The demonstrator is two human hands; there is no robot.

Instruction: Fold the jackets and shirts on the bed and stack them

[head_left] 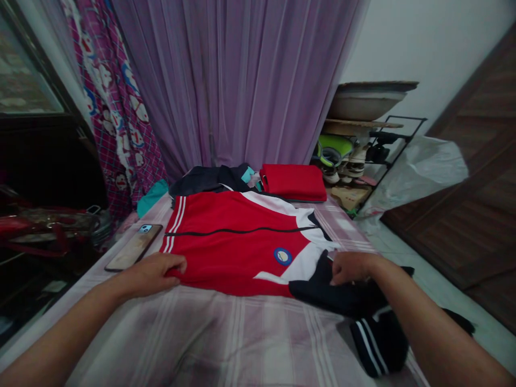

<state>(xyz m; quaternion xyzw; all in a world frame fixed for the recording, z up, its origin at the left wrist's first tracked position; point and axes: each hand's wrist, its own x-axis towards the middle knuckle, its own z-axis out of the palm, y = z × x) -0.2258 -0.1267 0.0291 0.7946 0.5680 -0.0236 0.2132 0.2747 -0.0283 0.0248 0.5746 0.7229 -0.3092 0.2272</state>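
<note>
A red jacket with white shoulders and dark sleeves lies flat on the bed, its zipper closed and running left to right. A round blue badge sits on its chest. At the hem's near corner, the fingers of my left hand are closed on the red cloth. My right hand pinches the jacket at the near shoulder, by the dark sleeve. That sleeve runs under my right forearm, and its white-striped cuff hangs near the bed's edge.
A phone lies left of the jacket. Behind are a folded red garment and dark clothes. Purple curtains hang beyond the bed. A shoe rack and a white plastic bag stand at right.
</note>
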